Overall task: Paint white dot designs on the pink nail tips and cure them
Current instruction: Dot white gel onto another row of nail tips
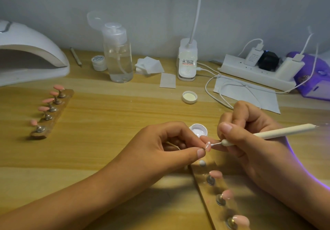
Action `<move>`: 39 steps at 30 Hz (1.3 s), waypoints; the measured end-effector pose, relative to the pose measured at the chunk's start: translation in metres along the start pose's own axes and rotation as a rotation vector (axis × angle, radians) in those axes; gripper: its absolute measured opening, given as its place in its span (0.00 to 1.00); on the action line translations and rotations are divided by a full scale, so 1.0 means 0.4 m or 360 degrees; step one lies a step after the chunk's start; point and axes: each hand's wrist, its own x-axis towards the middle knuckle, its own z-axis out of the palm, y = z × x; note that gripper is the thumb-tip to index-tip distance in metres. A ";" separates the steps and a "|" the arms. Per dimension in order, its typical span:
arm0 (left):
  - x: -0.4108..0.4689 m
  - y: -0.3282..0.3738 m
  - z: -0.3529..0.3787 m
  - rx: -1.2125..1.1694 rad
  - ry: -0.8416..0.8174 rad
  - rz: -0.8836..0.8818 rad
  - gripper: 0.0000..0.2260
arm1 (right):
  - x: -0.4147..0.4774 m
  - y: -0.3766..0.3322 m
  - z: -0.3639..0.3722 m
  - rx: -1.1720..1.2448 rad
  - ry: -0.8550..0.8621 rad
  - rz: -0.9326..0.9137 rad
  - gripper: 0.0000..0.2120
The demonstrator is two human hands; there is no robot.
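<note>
My left hand [171, 146] pinches a small pink nail tip [207, 146] on its stand between thumb and fingers, above the table. My right hand [250, 133] grips a cream dotting pen [278, 131]; its thin metal point touches the nail tip, which shows white dots. An open pot of white gel [198, 130] sits just behind my fingers. Below my hands a wooden holder strip [201, 179] carries three more pink tips [216, 174] on metal pegs. Another strip [59, 108] with several pink tips [46, 100] lies at the left.
A white curing lamp [26, 51] stands at the far left. Behind are a clear pump bottle [119, 56], a small white jar [98, 62], cotton pads [150, 65], a lamp base [187, 60], a loose lid [189, 97], a power strip [259, 69] with cables, and a purple device [316, 80].
</note>
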 end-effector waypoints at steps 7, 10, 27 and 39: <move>0.000 0.001 0.001 0.0021 0.0017 -0.0006 0.02 | 0.001 0.002 -0.001 -0.0006 -0.0041 -0.0003 0.10; 0.000 0.003 0.002 0.0014 0.0022 -0.0010 0.02 | 0.002 0.003 -0.001 -0.0016 -0.0037 0.0003 0.10; -0.002 0.007 0.003 0.0028 0.0029 -0.0004 0.02 | 0.003 0.006 -0.006 -0.0040 -0.0080 -0.0015 0.10; -0.001 0.005 0.003 0.0030 0.0031 -0.0014 0.02 | 0.003 0.008 -0.006 -0.0075 -0.0061 -0.0014 0.10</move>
